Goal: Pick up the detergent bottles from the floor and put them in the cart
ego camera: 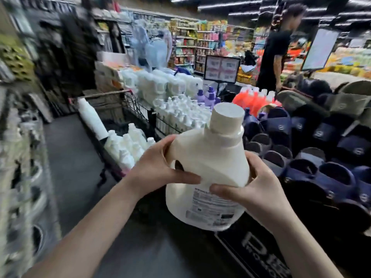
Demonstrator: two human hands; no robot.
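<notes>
A large white detergent bottle (212,157) with a wide cap and a printed label is held upright in the air at chest height. My left hand (158,167) grips its handle side, thumb across the front. My right hand (255,183) grips the other side, thumb on the label. The shopping cart (112,109) stands ahead and to the left, with several white detergent bottles (128,145) lying in it. The floor in view shows no loose bottles.
A display of dark slippers (313,153) fills the right. White, purple and orange bottles (180,109) stand on a display behind the cart. Shelving (18,157) lines the left. A person in black (275,55) stands at the back right. The dark aisle floor (72,157) runs between.
</notes>
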